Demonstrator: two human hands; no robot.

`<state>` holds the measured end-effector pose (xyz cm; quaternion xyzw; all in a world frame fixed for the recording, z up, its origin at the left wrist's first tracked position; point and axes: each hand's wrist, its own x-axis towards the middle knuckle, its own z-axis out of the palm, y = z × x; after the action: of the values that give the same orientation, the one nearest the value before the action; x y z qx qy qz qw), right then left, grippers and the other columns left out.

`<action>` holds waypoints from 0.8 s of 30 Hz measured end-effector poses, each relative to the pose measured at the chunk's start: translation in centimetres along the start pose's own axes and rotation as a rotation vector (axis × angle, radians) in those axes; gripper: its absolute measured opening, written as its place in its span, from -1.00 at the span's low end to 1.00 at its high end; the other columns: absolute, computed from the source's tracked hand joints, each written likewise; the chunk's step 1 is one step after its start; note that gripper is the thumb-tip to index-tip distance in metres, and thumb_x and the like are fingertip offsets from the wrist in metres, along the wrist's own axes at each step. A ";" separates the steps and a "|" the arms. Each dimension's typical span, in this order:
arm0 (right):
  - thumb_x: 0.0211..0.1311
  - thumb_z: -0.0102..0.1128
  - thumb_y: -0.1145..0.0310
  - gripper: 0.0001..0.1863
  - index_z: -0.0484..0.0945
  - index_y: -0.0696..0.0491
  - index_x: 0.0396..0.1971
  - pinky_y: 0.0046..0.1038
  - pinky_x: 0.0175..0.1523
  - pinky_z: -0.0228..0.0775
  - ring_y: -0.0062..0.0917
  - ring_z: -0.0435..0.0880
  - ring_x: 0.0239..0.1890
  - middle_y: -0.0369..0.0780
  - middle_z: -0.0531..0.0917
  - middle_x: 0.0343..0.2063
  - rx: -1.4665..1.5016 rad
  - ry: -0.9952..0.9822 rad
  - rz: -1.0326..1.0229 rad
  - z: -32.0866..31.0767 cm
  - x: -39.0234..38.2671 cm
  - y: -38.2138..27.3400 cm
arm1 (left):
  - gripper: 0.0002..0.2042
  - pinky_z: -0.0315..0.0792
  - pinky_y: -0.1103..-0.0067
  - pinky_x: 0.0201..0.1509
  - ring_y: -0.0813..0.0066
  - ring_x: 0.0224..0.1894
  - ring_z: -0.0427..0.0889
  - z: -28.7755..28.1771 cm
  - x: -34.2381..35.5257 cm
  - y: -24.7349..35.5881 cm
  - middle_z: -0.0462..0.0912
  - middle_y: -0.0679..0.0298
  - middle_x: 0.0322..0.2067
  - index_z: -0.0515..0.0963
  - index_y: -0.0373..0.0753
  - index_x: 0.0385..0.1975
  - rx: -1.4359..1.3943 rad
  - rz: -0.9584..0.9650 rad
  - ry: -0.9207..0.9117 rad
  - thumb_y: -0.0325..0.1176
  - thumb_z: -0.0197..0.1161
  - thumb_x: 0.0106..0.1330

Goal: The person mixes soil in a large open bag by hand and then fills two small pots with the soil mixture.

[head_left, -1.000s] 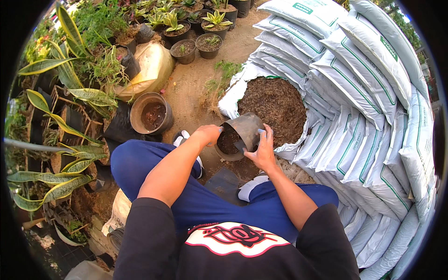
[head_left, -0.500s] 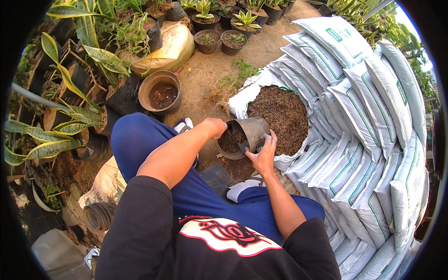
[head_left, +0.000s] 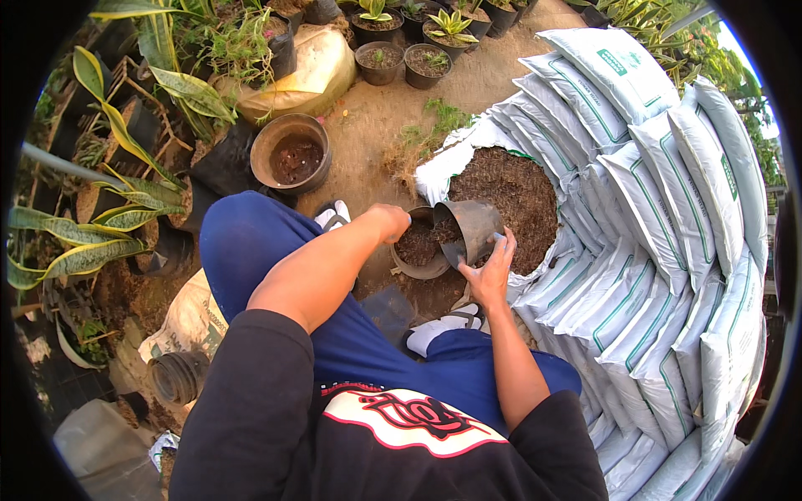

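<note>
My right hand (head_left: 489,271) grips a black plastic plant pot (head_left: 478,230) by its side. That pot lies tipped over, its mouth facing left, with some dark soil inside. Below and left of it stands a second plant pot (head_left: 419,272), partly filled with soil (head_left: 418,245). My left hand (head_left: 390,222) is closed at this lower pot's upper-left rim; its fingertips are mostly hidden. Just right of the pots, an opened white sack (head_left: 433,179) holds brown, crumbly potting mix (head_left: 514,196).
White filled sacks (head_left: 643,284) are stacked high along the right. A larger pot (head_left: 290,154) with a little soil stands ahead left. Snake plants (head_left: 83,242) line the left side, small potted plants (head_left: 424,65) the far side. Nested pots (head_left: 177,376) lie at lower left.
The tipped pot in my right hand has moved slightly right and turned, showing more of the soil in its mouth. My left hand has shifted slightly up.
</note>
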<state>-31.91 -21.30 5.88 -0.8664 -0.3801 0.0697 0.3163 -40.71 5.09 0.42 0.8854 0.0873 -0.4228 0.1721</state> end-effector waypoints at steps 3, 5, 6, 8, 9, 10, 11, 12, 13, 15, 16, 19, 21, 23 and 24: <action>-0.20 0.67 0.33 -0.10 0.31 0.20 0.17 -0.03 0.43 0.22 0.12 0.27 0.37 0.10 0.19 0.38 -0.044 -0.057 -0.019 -0.4 0.0 0.2 | -0.13 0.65 0.19 -0.17 0.04 0.08 0.71 0.2 0.6 -0.3 0.75 0.04 -0.06 0.54 -0.02 0.31 0.040 -0.008 -0.045 -0.64 0.32 -0.24; -0.21 0.67 0.33 -0.11 0.32 0.20 0.16 -0.03 0.43 0.22 0.11 0.27 0.38 0.09 0.20 0.38 -0.080 0.016 -0.027 -0.5 0.0 0.2 | -0.13 0.65 0.20 -0.14 0.04 0.11 0.70 -0.1 0.6 0.1 0.75 0.05 -0.05 0.54 -0.03 0.31 0.025 -0.018 -0.040 -0.64 0.32 -0.24; -0.21 0.67 0.33 -0.11 0.32 0.20 0.16 -0.03 0.43 0.22 0.11 0.27 0.38 0.09 0.20 0.38 -0.098 0.051 -0.032 -0.6 -0.1 0.2 | -0.13 0.65 0.20 -0.13 0.05 0.12 0.70 -0.2 0.6 0.2 0.75 0.05 -0.05 0.54 -0.04 0.32 0.018 -0.024 -0.038 -0.64 0.32 -0.24; -0.21 0.67 0.33 -0.12 0.33 0.20 0.15 -0.02 0.43 0.22 0.11 0.27 0.38 0.10 0.20 0.38 -0.105 -0.025 -0.032 -0.7 -0.1 -0.2 | -0.60 0.56 0.21 -0.38 0.06 -0.14 0.76 1.4 1.5 -0.8 0.75 0.04 -0.26 0.65 -0.21 -0.26 -0.008 0.020 0.101 -0.63 0.36 -0.22; -0.20 0.66 0.33 -0.13 0.33 0.20 0.14 -0.02 0.43 0.22 0.11 0.27 0.38 0.10 0.20 0.37 -0.107 -0.064 -0.035 -0.8 0.0 -0.5 | -0.83 0.52 0.22 -0.51 0.07 -0.26 0.79 2.2 2.1 -1.4 0.75 0.03 -0.36 0.71 -0.30 -0.54 -0.023 0.039 0.172 -0.62 0.38 -0.21; -0.20 0.66 0.33 -0.14 0.33 0.20 0.13 -0.02 0.43 0.21 0.11 0.27 0.38 0.11 0.20 0.37 -0.099 -0.036 -0.025 -0.8 0.0 -0.6 | -0.83 0.52 0.22 -0.51 0.07 -0.25 0.79 1.9 1.9 -1.1 0.75 0.03 -0.35 0.70 -0.30 -0.54 -0.034 0.037 0.173 -0.62 0.39 -0.22; -0.20 0.66 0.33 -0.14 0.34 0.20 0.12 -0.02 0.43 0.21 0.12 0.27 0.38 0.11 0.20 0.37 -0.092 -0.009 -0.015 -0.9 0.0 -0.7 | -0.83 0.52 0.22 -0.50 0.06 -0.24 0.79 1.6 1.6 -0.8 0.75 0.03 -0.34 0.70 -0.30 -0.54 -0.045 0.035 0.173 -0.61 0.39 -0.22; -0.20 0.66 0.32 -0.15 0.34 0.19 0.12 -0.02 0.43 0.21 0.12 0.27 0.38 0.11 0.20 0.37 -0.084 0.018 -0.006 -0.9 0.0 -0.8 | -0.83 0.52 0.23 -0.50 0.06 -0.24 0.79 1.3 1.4 -0.6 0.75 0.03 -0.33 0.70 -0.30 -0.54 -0.057 0.033 0.173 -0.61 0.39 -0.23; -0.20 0.66 0.32 -0.15 0.34 0.19 0.12 -0.02 0.43 0.21 0.12 0.27 0.38 0.11 0.21 0.37 -0.066 -0.008 -0.001 -0.9 0.0 -0.8 | -0.82 0.53 0.22 -0.49 0.06 -0.22 0.80 1.4 1.4 -0.7 0.76 0.03 -0.32 0.70 -0.31 -0.54 -0.048 0.035 0.163 -0.61 0.39 -0.23; -0.20 0.65 0.32 -0.16 0.35 0.19 0.11 -0.02 0.43 0.20 0.12 0.27 0.38 0.12 0.21 0.37 -0.031 -0.061 0.009 -0.9 0.1 -0.6 | -0.81 0.55 0.22 -0.47 0.05 -0.20 0.80 1.6 1.5 -0.9 0.76 0.03 -0.29 0.71 -0.32 -0.52 -0.029 0.039 0.143 -0.61 0.39 -0.23; -0.20 0.65 0.31 -0.17 0.35 0.19 0.10 -0.02 0.43 0.20 0.12 0.27 0.37 0.12 0.21 0.36 -0.035 -0.034 0.020 -0.8 0.1 -0.6 | -0.81 0.55 0.22 -0.46 0.05 -0.20 0.80 1.6 1.5 -0.9 0.76 0.02 -0.29 0.71 -0.32 -0.52 -0.033 0.033 0.141 -0.61 0.39 -0.23; -0.21 0.65 0.31 -0.20 0.36 0.18 0.05 -0.01 0.43 0.19 0.12 0.27 0.37 0.13 0.22 0.35 -0.034 0.006 0.035 -0.6 0.1 -0.4 | -0.79 0.56 0.21 -0.44 0.03 -0.18 0.80 1.5 1.5 -0.9 0.76 0.02 -0.28 0.72 -0.32 -0.49 -0.043 0.026 0.141 -0.63 0.37 -0.21; -0.21 0.64 0.31 -0.23 0.37 0.17 0.02 -0.01 0.43 0.19 0.12 0.28 0.36 0.13 0.23 0.35 -0.016 -0.022 0.021 -0.7 0.2 0.2 | -0.78 0.56 0.20 -0.43 0.03 -0.17 0.80 1.5 1.4 -0.7 0.76 0.01 -0.27 0.73 -0.32 -0.47 -0.049 0.032 0.149 -0.63 0.36 -0.20; -0.21 0.63 0.31 -0.25 0.36 0.15 -0.01 0.00 0.42 0.19 0.12 0.28 0.36 0.13 0.24 0.34 -0.033 -0.013 0.023 -0.8 0.4 -0.1 | -0.79 0.57 0.20 -0.42 0.03 -0.16 0.80 1.5 1.3 -0.8 0.77 0.01 -0.26 0.74 -0.31 -0.46 -0.041 0.029 0.146 -0.64 0.36 -0.18; -0.21 0.63 0.31 -0.26 0.36 0.15 -0.02 0.01 0.42 0.19 0.12 0.28 0.36 0.13 0.24 0.33 -0.042 -0.008 0.024 -0.9 0.5 -0.2 | -0.79 0.57 0.20 -0.42 0.03 -0.16 0.80 1.5 1.2 -0.9 0.77 0.00 -0.25 0.74 -0.31 -0.46 -0.037 0.027 0.144 -0.64 0.36 -0.18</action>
<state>-31.36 -21.32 6.74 -0.8770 -0.3725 0.0689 0.2956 -41.29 5.35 -1.57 0.9114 0.0953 -0.3537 0.1874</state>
